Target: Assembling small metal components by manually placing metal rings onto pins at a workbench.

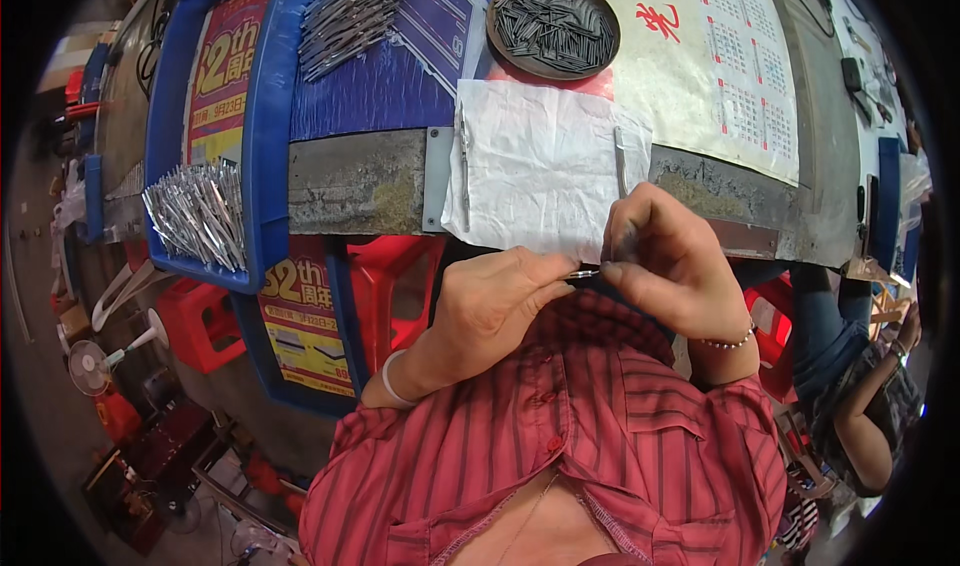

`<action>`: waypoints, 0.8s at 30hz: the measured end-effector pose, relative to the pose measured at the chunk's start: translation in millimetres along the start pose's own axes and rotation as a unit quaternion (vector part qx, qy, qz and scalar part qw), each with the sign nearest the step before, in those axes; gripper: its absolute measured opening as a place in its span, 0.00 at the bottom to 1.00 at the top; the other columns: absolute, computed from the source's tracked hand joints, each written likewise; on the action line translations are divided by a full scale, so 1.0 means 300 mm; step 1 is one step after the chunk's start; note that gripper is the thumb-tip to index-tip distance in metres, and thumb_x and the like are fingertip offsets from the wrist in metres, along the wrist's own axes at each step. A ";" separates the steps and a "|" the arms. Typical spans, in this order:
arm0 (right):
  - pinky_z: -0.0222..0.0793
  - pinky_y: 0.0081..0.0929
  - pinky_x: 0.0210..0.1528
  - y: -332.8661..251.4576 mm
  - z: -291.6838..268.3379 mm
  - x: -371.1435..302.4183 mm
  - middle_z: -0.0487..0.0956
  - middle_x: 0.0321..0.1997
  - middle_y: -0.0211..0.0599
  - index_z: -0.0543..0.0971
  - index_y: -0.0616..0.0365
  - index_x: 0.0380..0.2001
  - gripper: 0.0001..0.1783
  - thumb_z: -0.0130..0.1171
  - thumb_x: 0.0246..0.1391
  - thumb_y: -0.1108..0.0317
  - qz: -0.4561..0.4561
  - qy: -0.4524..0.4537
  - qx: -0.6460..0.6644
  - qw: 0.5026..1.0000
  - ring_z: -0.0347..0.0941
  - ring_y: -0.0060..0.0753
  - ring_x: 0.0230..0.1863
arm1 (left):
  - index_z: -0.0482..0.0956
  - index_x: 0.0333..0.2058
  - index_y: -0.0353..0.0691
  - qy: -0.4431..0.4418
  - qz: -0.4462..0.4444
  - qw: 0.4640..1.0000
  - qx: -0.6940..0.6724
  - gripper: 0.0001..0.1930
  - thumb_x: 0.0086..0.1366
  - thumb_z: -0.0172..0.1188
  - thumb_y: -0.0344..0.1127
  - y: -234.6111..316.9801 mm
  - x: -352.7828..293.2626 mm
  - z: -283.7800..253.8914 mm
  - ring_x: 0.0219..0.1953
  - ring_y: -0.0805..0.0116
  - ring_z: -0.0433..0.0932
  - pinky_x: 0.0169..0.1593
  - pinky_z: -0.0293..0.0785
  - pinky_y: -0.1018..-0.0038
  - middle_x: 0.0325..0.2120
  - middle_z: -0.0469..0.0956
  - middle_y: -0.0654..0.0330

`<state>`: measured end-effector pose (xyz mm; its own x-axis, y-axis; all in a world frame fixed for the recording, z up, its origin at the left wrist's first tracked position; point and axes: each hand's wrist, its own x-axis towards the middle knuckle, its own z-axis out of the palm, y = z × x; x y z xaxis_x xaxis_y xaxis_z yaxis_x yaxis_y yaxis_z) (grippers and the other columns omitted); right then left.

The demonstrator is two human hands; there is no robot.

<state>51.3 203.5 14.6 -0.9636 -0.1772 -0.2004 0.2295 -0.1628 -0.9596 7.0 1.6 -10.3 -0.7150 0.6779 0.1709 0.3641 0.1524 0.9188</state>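
Note:
My left hand (pixel 505 301) pinches a slender silver metal piece (pixel 582 275) just in front of the table's near edge. From the other side my right hand (pixel 675 261) is closed with thumb and fingers at that piece's right end; whether it grips a second small part there is hidden. Beyond the hands a crumpled white sheet (pixel 540 166) covers the table edge. One thin metal rod (pixel 464 176) lies along its left side, and another thin metal piece (pixel 621 161) lies at its right, close above my right hand.
A round bowl (pixel 497 41) of short dark pins stands behind the sheet. Slim silver pieces (pixel 350 16) are piled at the back left; more (pixel 200 216) fill the near end of a blue tray (pixel 265 156). Red stools (pixel 385 286) are below. Another person (pixel 865 406) sits at right.

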 end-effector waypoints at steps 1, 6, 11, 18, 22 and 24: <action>0.56 0.16 0.26 0.000 0.000 -0.006 0.65 0.25 0.27 0.65 0.61 0.32 0.11 0.52 0.45 0.82 -0.009 -0.008 -0.058 0.998 0.59 0.15 0.24 | 0.77 0.36 0.35 0.009 0.023 1.000 0.018 0.14 0.48 0.64 0.24 -0.009 -0.005 0.007 0.23 0.62 0.76 0.26 0.71 0.73 0.24 0.76 0.55; 0.57 0.20 0.25 -0.003 0.003 -0.011 0.64 0.22 0.31 0.64 0.61 0.32 0.11 0.52 0.44 0.82 -0.023 -0.036 -0.159 0.986 0.59 0.19 0.23 | 0.76 0.36 0.35 0.012 0.057 0.997 0.055 0.15 0.46 0.65 0.23 -0.023 -0.013 0.022 0.23 0.62 0.76 0.25 0.71 0.73 0.23 0.76 0.56; 0.58 0.22 0.25 0.020 -0.010 -0.017 0.65 0.22 0.33 0.64 0.61 0.33 0.12 0.52 0.44 0.81 0.047 -0.037 -0.061 0.996 0.61 0.21 0.23 | 0.76 0.36 0.36 0.012 0.074 0.996 0.039 0.15 0.46 0.64 0.23 -0.026 -0.017 0.032 0.22 0.62 0.76 0.25 0.71 0.73 0.22 0.75 0.56; 0.61 0.18 0.25 0.010 0.013 -0.034 0.70 0.23 0.28 0.65 0.61 0.34 0.11 0.55 0.48 0.78 0.002 -0.013 -0.157 0.988 0.68 0.13 0.27 | 0.76 0.36 0.37 0.014 0.105 0.982 0.159 0.12 0.51 0.62 0.26 -0.017 -0.031 0.035 0.22 0.62 0.75 0.25 0.70 0.74 0.23 0.75 0.57; 0.63 0.15 0.26 0.017 0.018 -0.031 0.73 0.24 0.29 0.68 0.64 0.34 0.06 0.54 0.53 0.76 0.003 0.026 -0.017 1.000 0.68 0.14 0.25 | 0.75 0.38 0.34 -0.072 -0.150 0.972 -0.165 0.08 0.62 0.55 0.31 0.020 -0.018 0.010 0.18 0.78 0.71 0.24 0.67 0.83 0.23 0.76 0.59; 0.64 0.14 0.26 0.029 0.018 -0.027 0.74 0.24 0.29 0.70 0.65 0.33 0.05 0.53 0.55 0.75 -0.011 0.035 0.012 0.999 0.68 0.14 0.24 | 0.74 0.40 0.34 -0.128 -0.322 0.839 -0.420 0.09 0.64 0.53 0.32 0.008 -0.016 0.005 0.18 0.82 0.70 0.23 0.67 0.86 0.23 0.76 0.60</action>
<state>61.7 198.3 9.0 -0.9755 -0.1044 -0.1935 0.2105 -0.1884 -0.9593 12.3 -0.1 -9.4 -0.4117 0.7975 -0.4410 -0.6740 0.0592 0.7363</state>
